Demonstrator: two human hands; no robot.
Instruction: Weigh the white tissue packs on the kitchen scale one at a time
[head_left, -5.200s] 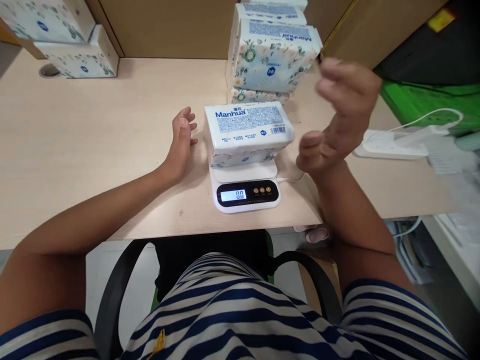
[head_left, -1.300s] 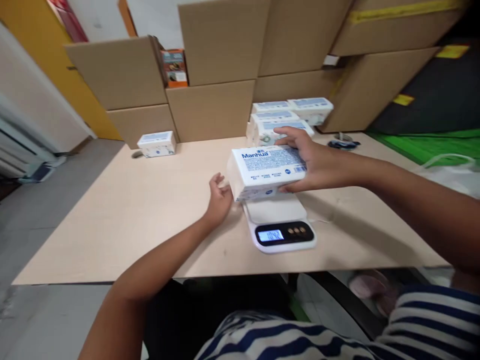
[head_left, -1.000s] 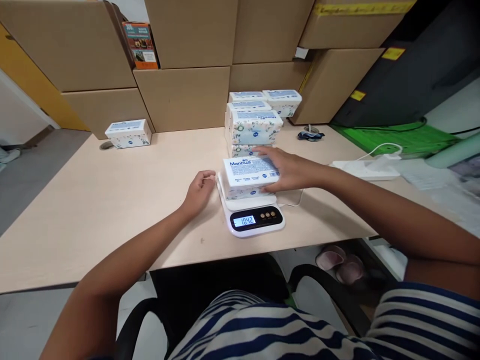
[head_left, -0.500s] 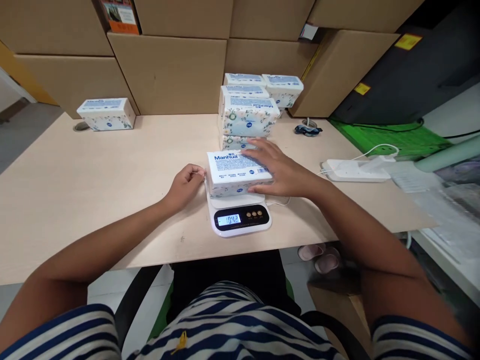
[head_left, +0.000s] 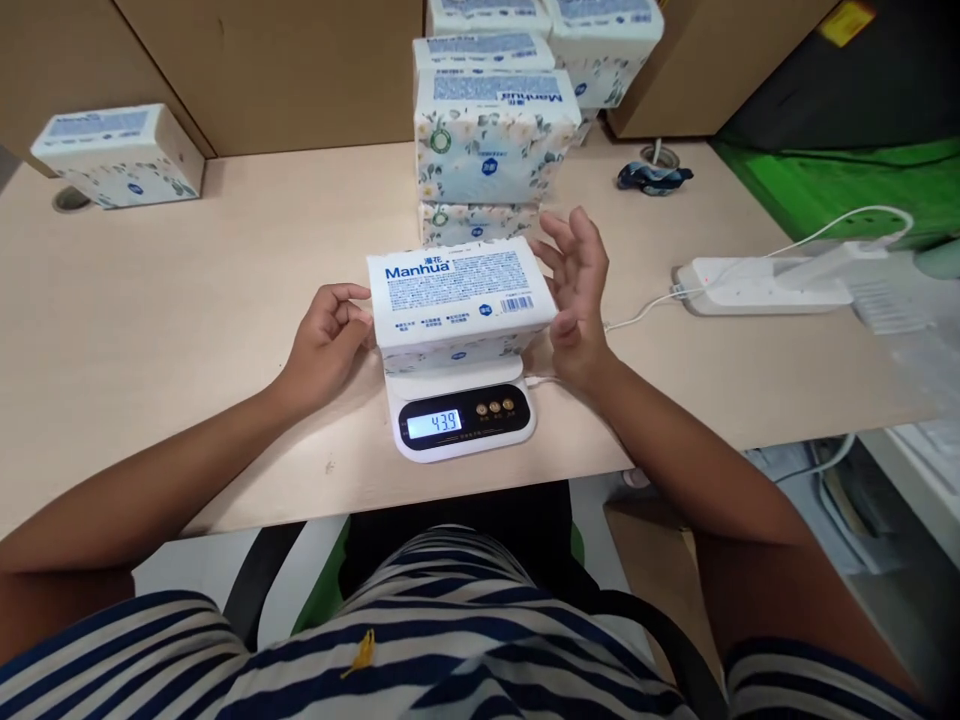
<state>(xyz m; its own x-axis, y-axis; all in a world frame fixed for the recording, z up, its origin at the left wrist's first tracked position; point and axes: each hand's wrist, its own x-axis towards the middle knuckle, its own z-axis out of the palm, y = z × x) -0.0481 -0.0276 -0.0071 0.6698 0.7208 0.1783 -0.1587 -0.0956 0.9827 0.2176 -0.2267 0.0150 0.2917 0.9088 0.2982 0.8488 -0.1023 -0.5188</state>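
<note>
A white "Manhua" tissue pack (head_left: 465, 290) with blue print lies on a small white digital scale (head_left: 463, 440), covering most of its platform. The lit display (head_left: 433, 424) reads 43.9. My left hand (head_left: 326, 340) is at the pack's left end, its fingers curled and the thumb and fingertips against that end; the exact contact is partly hidden. At the right end is my right hand (head_left: 581, 300), palm turned toward the pack, fingers spread and raised, thumb close to the front right corner. Behind the scale stands a stack of similar tissue packs (head_left: 491, 140).
Another tissue pack (head_left: 120, 155) leans over a tape roll (head_left: 73, 199) at the left. On the right are a dark blue crumpled item (head_left: 652, 178) and a white power strip (head_left: 765, 287) with cables. Cardboard boxes (head_left: 300, 70) wall off the back of the table.
My right hand has moved from gripping across the pack's top to its right end, with fingers opened. The display went from 104.2 to 43.9. The view has shifted closer to the table.
</note>
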